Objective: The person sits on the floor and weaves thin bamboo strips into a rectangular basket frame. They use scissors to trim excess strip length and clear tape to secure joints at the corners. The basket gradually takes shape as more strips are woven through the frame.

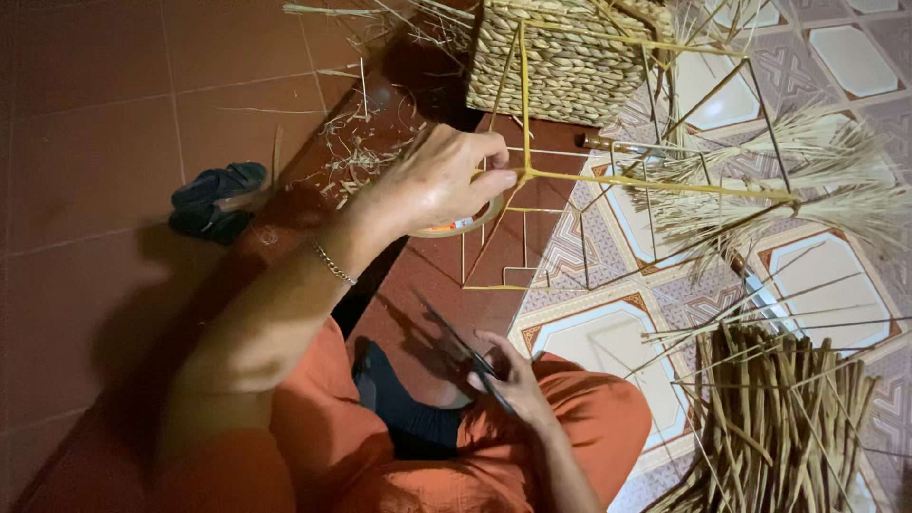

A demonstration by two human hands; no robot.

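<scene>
My left hand (pixel 442 180) pinches a corner joint of a thin wire frame (pixel 608 177) wrapped in yellow tape, holding it up above the floor. A roll of clear tape (pixel 465 224) hangs under that hand, around the fingers or wrist side. My right hand (pixel 508 375) rests on my orange-clad knee and grips dark scissors (pixel 456 344), blades pointing up-left. A bracelet sits on my left wrist.
A woven straw basket (pixel 560 52) stands at the top. Bundles of dried straw (pixel 836 185) lie at right, and a pile of darker reeds (pixel 779 418) at lower right. A dark sandal (pixel 217 198) lies on the red tile floor at left. Straw scraps (pixel 361 152) litter the floor.
</scene>
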